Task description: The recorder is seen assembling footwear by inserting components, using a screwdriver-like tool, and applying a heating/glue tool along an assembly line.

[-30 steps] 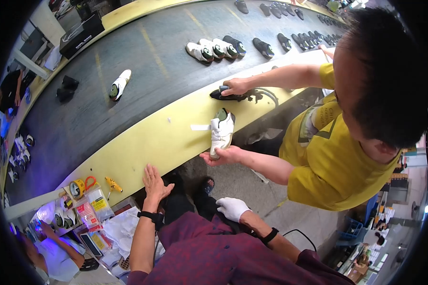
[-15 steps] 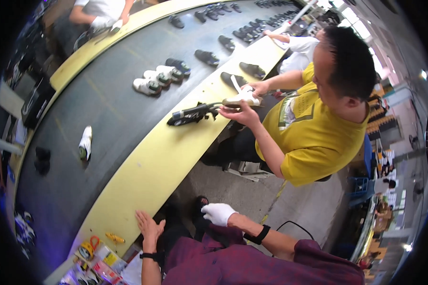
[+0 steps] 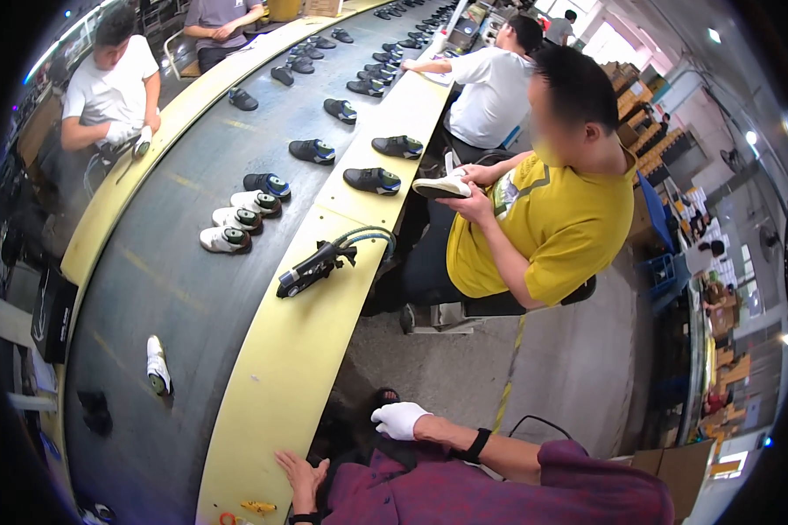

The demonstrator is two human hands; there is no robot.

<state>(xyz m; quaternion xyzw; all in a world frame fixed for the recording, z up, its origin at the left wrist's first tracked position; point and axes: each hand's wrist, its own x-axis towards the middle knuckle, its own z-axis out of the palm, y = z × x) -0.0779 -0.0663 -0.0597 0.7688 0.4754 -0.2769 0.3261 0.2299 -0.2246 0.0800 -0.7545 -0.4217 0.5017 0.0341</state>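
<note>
My bare left hand (image 3: 303,479) rests on the edge of the yellow bench (image 3: 276,376), fingers spread, holding nothing. My right hand (image 3: 400,421), in a white glove, hovers over my lap with its fingers loosely curled in; I see nothing in it. Nearest my left hand lies a small yellow tool (image 3: 259,507), beside an orange ring-shaped handle (image 3: 228,519) cut off by the lower rim. Farther along the bench is a black hand tool (image 3: 311,268) with a hose. A single white shoe (image 3: 157,365) sits on the grey conveyor belt (image 3: 184,306) to the left.
A person in a yellow shirt (image 3: 534,223) sits to my right, holding a white shoe (image 3: 443,185). Black shoes (image 3: 372,180) stand on the bench beyond the tool. More white shoes (image 3: 225,239) and black shoes line the belt. Other people work along both sides.
The view has shifted, showing more of the far belt and less of the near bench end. The person in yellow has turned the white shoe. My hands keep their poses.
</note>
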